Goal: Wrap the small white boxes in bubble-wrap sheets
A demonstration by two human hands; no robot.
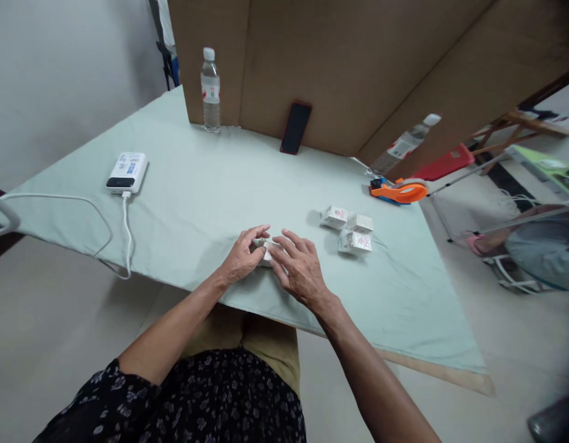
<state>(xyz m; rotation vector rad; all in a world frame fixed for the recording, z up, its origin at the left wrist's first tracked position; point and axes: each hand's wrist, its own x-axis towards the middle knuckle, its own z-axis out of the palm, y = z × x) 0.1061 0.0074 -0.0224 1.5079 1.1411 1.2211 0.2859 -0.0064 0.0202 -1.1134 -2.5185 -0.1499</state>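
Note:
A small white box (pixel 267 253) lies on the pale green cloth near the table's front edge, partly covered by my fingers. My left hand (pixel 244 252) is closed around its left side, with the thumb against it. My right hand (pixel 299 263) has its fingers spread over the box's right side and top, touching it. To the right stand a few more small white boxes: one at the back left (pixel 334 217), one at the back right (pixel 360 223) and one in front (pixel 355 242) with clear wrap around it.
A power bank (pixel 127 172) with a white cable is at the left. Along the cardboard (pixel 312 67) stand a water bottle (pixel 211 92), a phone (pixel 296 127) and a tilted bottle (pixel 404 146). An orange tape dispenser (pixel 401 191) sits at the right edge.

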